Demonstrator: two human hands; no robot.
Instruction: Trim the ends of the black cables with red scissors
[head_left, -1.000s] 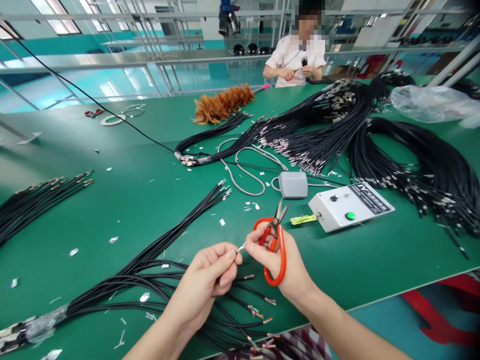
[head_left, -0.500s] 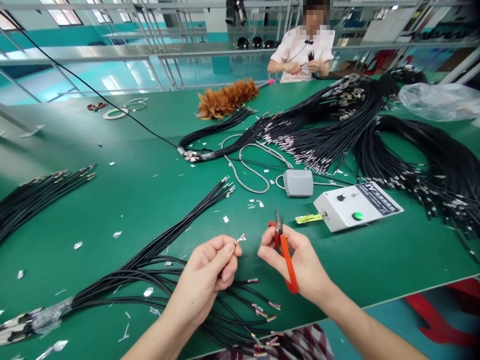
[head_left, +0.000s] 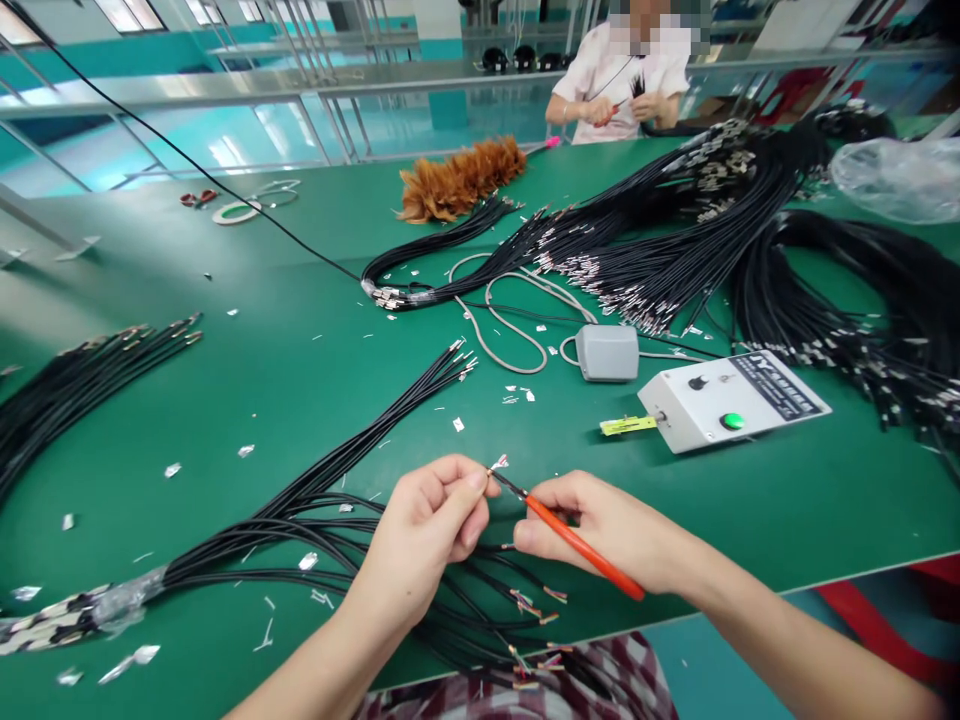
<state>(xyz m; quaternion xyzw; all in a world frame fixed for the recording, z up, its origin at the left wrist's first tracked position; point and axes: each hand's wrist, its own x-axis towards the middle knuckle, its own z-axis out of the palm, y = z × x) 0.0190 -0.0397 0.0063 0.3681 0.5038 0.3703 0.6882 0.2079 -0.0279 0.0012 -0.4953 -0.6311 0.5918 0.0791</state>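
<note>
Pinched between the thumb and forefinger of my left hand point(head_left: 439, 515) is a black cable's stripped end point(head_left: 502, 462), with foil and thin wires sticking out past the fingertips. My right hand point(head_left: 600, 530) is closed round red-handled scissors point(head_left: 581, 545). Their metal tips touch the cable end right at my left fingertips. Under and beside my left hand lies a bundle of black cables point(head_left: 300, 490), taped together at the lower left. Several of its cut ends with coloured wires point(head_left: 529, 605) fan out below my hands.
A white control box point(head_left: 739, 400) with a green button stands at the right, beside a grey pedal point(head_left: 607, 353). Black cable heaps point(head_left: 660, 250) cover the back right. A brown feather duster point(head_left: 461, 182) lies farther back. Foil scraps point(head_left: 307, 562) litter the green table. Opposite, a person point(head_left: 626, 85) handles cables.
The scissors have swung from pointing upward to lying aslant, and their tips have come left onto the cable end. My left hand keeps its pinch. The whole view has shifted slightly.
</note>
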